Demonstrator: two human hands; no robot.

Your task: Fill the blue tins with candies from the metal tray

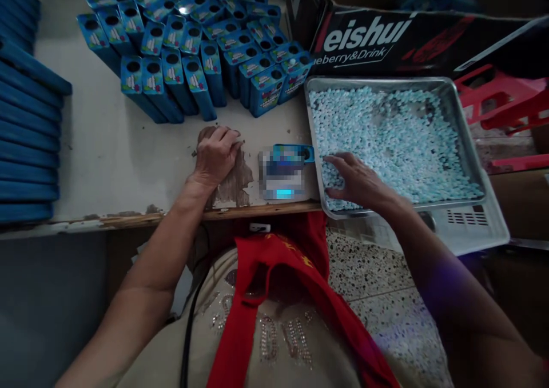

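Note:
My left hand point(217, 155) rests closed on the worn patch of the table, fingers curled inward. Something small and pale shows at its fingertips, too unclear to name. Over the near left corner of a metal tray point(455, 111), my right hand point(360, 181) has thumb and fingers apart, touching the pale blue and white pellets point(398, 154) that fill it. Between the hands sits a small scale point(283, 185) with a lit display, partly blurred. A blue container point(307, 154) with a dark round hole lies on it, its end close to the tray wall.
Many upright blue containers point(174, 68) with round holes crowd the back of the table point(98, 171). More blue containers point(28, 131) are stacked at left. A black printed box point(369, 42) stands behind the tray. Pink-red plastic pieces point(501, 99) are at right.

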